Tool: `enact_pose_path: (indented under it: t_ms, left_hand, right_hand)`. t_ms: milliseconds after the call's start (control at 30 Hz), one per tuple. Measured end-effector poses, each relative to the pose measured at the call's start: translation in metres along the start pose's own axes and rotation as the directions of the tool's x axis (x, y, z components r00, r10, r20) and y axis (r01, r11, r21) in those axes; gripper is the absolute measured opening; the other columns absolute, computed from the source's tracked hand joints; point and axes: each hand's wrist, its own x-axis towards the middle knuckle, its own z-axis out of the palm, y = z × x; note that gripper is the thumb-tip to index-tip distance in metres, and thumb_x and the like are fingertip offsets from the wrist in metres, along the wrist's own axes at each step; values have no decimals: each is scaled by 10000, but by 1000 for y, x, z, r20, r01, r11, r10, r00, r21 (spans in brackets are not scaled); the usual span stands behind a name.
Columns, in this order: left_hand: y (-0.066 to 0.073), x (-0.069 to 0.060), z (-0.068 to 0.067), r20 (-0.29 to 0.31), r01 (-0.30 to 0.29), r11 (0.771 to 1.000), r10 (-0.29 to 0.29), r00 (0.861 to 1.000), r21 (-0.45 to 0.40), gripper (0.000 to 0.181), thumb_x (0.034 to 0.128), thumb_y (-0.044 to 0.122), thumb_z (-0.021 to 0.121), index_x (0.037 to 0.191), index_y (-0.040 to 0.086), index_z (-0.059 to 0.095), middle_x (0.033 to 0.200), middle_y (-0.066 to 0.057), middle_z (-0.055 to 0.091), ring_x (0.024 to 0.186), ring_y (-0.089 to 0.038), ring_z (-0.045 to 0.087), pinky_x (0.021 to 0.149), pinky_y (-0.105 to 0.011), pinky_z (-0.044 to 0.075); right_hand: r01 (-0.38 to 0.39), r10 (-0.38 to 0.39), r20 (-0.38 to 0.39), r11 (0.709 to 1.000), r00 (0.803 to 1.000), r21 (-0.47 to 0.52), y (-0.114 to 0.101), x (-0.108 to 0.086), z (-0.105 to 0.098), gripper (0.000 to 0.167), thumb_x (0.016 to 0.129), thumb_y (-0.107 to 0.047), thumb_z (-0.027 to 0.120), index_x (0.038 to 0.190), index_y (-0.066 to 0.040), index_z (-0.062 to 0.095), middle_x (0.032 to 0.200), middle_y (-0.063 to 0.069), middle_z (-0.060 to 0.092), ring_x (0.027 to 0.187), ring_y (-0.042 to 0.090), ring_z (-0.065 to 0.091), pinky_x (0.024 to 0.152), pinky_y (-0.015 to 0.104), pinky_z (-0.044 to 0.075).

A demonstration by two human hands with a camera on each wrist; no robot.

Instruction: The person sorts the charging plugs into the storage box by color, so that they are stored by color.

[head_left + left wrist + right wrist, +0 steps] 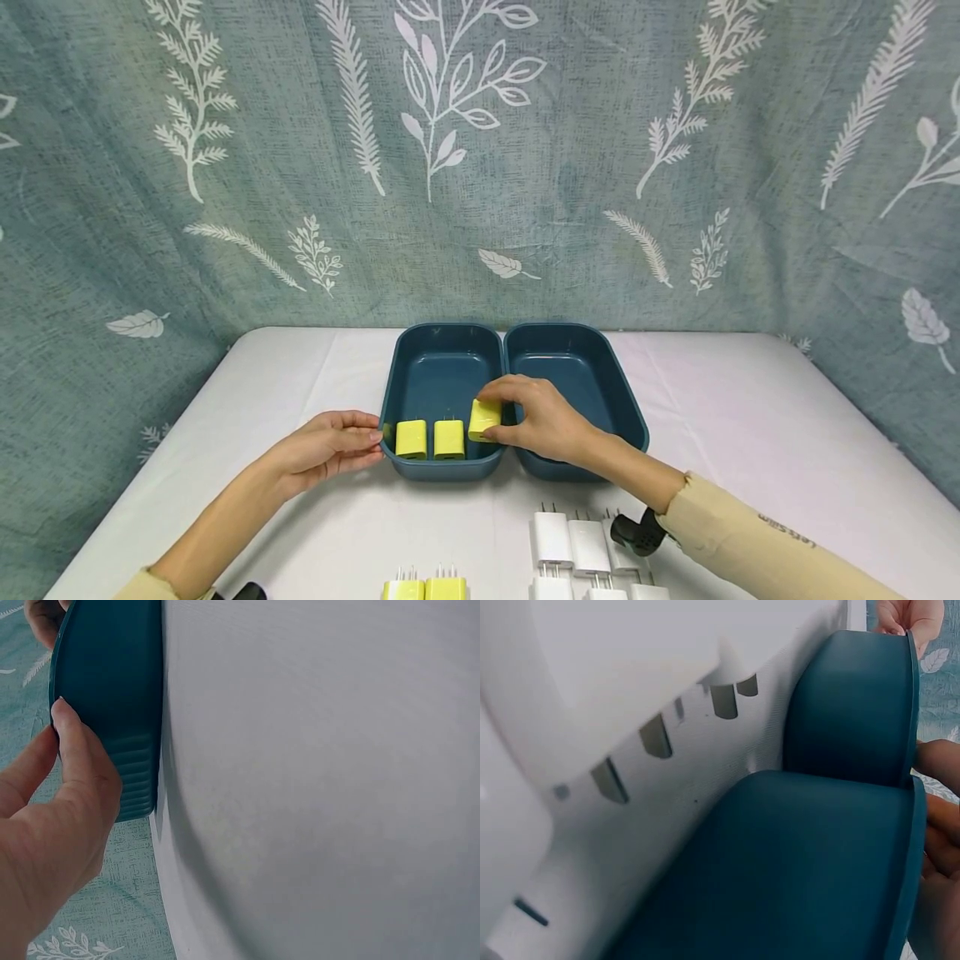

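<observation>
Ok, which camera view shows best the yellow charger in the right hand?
The head view, because it looks down on the yellow charger, which the right hand pinches. Neither wrist view shows any of it; they see trays from outside.

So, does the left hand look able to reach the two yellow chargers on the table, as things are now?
Probably yes: in the head view, only bare white table shows between the left hand and the two yellow chargers. It would have to leave the left bin, whose rim it touches.
</observation>
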Motion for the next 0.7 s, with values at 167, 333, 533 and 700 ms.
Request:
enact_pose_path:
  t_ms: [167,333,533,700]
  left_hand:
    - [0,0,0,3,0,1000,0,1000,-1,426,970,-4,588,1293,-166,363,1017,-140,597,931,-202,677,886,-284,572]
    - [0,1,-1,7,-5,1000,5,1000,-4,426,971,1,590,1293,-168,368,1020,-139,600,934,-202,675,891,-290,571]
    - [-2,2,-2,10,-11,1000,11,1000,-5,422,970,4,594,1287,-169,377,1017,-137,605,925,-198,676,896,-296,569]
    - [-3,2,-2,6,-10,1000,10,1000,-1,445,969,7,595,1302,-177,362,1024,-139,602,928,-197,676,899,-297,568]
  right_hand:
    - [-3,3,8,1000,1000,0,0,-1,0,412,873,-173,778,1250,-58,658,1262,65,631,1057,229,602,822,413,558]
    - [3,-3,-1,1000,1000,2,1,-3,-1,407,881,-174,771,1256,-68,653,1253,51,635,985,196,591,785,393,557]
    - [-1,1,-9,1000,1000,28,0,-6,-4,405,888,-171,764,1265,-79,649,1259,44,633,1015,244,606,850,439,565]
    - [-14,14,-12,999,1000,44,-1,-9,-6,409,886,-166,766,1267,-76,648,1261,48,629,1039,264,612,889,422,563]
